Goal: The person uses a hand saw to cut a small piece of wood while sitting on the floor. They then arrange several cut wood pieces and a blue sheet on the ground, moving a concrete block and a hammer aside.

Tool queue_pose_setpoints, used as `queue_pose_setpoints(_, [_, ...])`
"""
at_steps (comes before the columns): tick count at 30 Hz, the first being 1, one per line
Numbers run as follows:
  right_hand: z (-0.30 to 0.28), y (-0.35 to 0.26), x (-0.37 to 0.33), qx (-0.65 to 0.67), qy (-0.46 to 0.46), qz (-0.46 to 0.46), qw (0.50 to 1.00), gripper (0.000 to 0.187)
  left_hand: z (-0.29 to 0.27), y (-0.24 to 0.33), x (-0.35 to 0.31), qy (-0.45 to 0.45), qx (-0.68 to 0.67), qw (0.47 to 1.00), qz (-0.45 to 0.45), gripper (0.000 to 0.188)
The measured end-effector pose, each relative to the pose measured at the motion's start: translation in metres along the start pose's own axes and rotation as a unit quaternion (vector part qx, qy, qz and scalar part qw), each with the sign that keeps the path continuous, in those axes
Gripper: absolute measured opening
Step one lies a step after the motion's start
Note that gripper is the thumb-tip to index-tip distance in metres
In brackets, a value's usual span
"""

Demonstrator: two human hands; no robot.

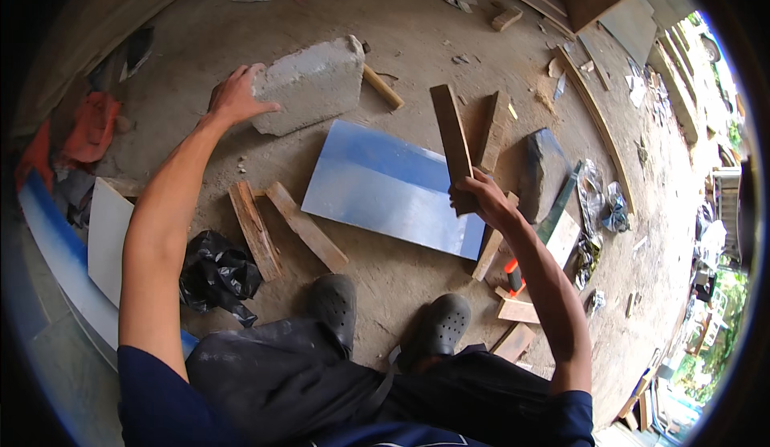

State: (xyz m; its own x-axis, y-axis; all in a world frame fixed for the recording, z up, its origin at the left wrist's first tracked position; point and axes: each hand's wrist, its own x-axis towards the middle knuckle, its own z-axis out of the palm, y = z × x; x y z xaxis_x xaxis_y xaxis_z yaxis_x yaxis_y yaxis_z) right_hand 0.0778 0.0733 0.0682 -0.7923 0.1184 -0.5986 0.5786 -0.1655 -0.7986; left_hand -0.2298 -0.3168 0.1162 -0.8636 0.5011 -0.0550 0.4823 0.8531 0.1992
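My left hand (237, 98) grips the left end of a rough grey concrete block (314, 82), thumb on its near face. Whether the block rests on the ground or is tilted up, I cannot tell. In my right hand (484, 196) is a short wooden plank (451, 130), held by its lower end and pointing away from me. Below it lies a shiny blue and white board (377, 186), flat on the ground between my hands. A wooden handle (383, 88) sticks out from behind the block; its other end is mostly hidden.
Wood pieces (305, 226) and a black plastic bag (220, 271) lie before my left foot. Right of the board are a dark stone (544, 174), more wood offcuts (496, 130) and a saw with an orange and black handle (514, 276). A long wood strip (597, 118) lies farther right.
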Motion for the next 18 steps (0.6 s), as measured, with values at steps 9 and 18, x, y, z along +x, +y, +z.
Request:
queue_pose_setpoints(9, [0.06,-0.022,0.187,-0.297,0.222,-0.063,0.927,0.067,0.019,-0.024,-0.024,0.138,0.05,0.987,-0.065,0.083])
queue_pose_setpoints(18, [0.097,-0.039,0.252,-0.101,0.19,-0.137,0.967,0.057,0.014,-0.083,-0.021,0.128,0.043,0.96,-0.244,0.09])
